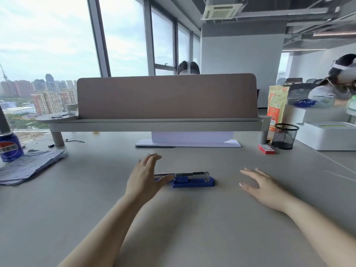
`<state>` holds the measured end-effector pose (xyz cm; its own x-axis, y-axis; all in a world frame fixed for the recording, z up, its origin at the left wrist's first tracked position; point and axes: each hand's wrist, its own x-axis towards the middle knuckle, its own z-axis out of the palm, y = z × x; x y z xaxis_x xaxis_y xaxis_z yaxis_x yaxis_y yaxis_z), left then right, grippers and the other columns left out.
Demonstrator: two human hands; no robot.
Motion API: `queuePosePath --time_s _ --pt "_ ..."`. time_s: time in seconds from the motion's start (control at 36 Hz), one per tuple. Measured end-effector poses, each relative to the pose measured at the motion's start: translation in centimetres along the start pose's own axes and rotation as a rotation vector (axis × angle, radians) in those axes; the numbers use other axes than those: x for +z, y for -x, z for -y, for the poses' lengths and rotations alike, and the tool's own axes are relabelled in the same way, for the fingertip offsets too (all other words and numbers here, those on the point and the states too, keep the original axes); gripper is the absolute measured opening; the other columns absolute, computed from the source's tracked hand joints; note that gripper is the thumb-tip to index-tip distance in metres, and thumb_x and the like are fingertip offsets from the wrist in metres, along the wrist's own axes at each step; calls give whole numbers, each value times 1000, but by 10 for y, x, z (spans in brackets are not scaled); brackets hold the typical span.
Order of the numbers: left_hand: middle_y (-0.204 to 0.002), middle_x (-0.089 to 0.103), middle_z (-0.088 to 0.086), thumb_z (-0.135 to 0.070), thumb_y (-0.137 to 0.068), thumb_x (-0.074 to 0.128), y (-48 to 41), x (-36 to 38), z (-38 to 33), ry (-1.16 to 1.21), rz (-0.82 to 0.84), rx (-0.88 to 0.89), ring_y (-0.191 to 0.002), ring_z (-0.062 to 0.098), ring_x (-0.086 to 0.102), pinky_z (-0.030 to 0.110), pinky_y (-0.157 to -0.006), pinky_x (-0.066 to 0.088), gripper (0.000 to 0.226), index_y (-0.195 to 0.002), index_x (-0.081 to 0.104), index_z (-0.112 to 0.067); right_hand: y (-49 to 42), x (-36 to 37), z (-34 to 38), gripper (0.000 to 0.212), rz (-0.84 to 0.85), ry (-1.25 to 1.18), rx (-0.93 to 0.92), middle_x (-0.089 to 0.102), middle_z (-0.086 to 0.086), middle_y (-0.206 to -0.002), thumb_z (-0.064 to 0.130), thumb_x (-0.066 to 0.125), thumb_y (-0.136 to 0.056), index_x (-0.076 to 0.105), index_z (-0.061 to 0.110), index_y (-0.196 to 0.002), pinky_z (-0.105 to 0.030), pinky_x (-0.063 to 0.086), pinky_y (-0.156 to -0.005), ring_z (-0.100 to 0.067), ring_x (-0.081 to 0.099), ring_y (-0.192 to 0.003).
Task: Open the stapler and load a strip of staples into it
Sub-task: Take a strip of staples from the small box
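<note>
The blue stapler [189, 179] lies with its long axis left to right, the left hand [144, 175] spread wide and empty at its left end, the empty, splayed right hand [261, 186] well apart on the stapler's right.

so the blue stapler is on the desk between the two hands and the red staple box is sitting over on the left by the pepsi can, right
Not quite. In the head view the red staple box sits at the far right of the desk, beside the black mesh pen cup, not by the Pepsi can, which is at the far left. The blue stapler does lie between the left hand and the right hand.
</note>
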<state>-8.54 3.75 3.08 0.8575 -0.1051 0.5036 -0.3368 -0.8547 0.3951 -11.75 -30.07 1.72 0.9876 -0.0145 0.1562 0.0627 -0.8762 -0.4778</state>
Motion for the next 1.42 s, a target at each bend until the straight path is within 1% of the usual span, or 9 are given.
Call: queuePosePath --time_s 0.08,0.25,0.39,0.53,0.67,0.81,0.94,1.14,1.42 --pt "-146 40 -3 -74 -69 44 1 18 -43 1 24 209 -136 18 35 37 -111 31 80 -131 44 -24 8 -18 -15 50 -95 48 115 38 9 -148 46 53 -86 41 33 -133 -40 19 -115 -16 26 -141" --pt "-152 30 -6 -67 -78 50 -1 79 -133 86 242 423 -142 13 22 29 -115 18 73 -136 37 -25 29 -44 -54 50 -158 53 295 51 -5 -140 40 57 -85 46 23 -131 -34 35 -104 -25 46 -128" --pt "-157 21 -3 -60 -83 49 -24 132 -182 66 472 363 -145 16 14 34 -119 14 69 -140 34 -23 30 -51 -79 51 -168 44 344 49 -1 -141 40 57 -86 44 25 -133 -30 36 -101 -23 45 -128" --pt "-159 8 -8 -67 -87 23 -39 163 -192 -97 588 302 -146 12 3 37 -119 1 72 -146 15 -27 2 -51 -98 56 -168 23 352 49 -2 -142 44 56 -84 41 26 -134 -32 39 -104 -24 45 -128" --pt "-159 2 -13 -66 -88 17 -38 166 -192 -136 580 314 -146 9 -3 35 -119 -1 70 -147 7 -29 -49 -46 -111 65 -206 -18 350 33 -4 -151 51 44 -87 25 23 -142 -37 33 -110 -24 34 -136" --pt "-158 -1 -15 -67 -87 16 -38 168 -192 -134 554 319 -145 6 -6 34 -119 -1 71 -147 4 -31 -105 -41 -123 67 -152 135 285 11 1 -159 54 34 -90 13 25 -146 -43 18 -116 -25 13 -145" --pt "-158 -3 -17 -69 -86 18 -39 172 -192 -123 524 300 -144 3 -8 33 -119 -4 73 -147 4 -31 -150 -45 -141 55 -259 160 196 24 6 -155 48 38 -91 29 26 -141 -43 20 -115 -21 10 -146" --pt "-157 -1 -19 -70 -85 20 -41 174 -191 -123 509 291 -144 3 -7 31 -118 -3 74 -146 7 -32 -176 -35 -154 60 -76 341 187 17 10 -157 54 26 -90 20 28 -144 -45 8 -118 -18 8 -146" --pt "-159 8 -12 -69 -85 23 -40 164 -193 -115 547 290 -145 7 3 32 -118 3 75 -146 13 -28 -102 -38 -128 55 14 251 190 12 12 -158 48 28 -93 18 31 -144 -45 1 -118 -16 2 -146"
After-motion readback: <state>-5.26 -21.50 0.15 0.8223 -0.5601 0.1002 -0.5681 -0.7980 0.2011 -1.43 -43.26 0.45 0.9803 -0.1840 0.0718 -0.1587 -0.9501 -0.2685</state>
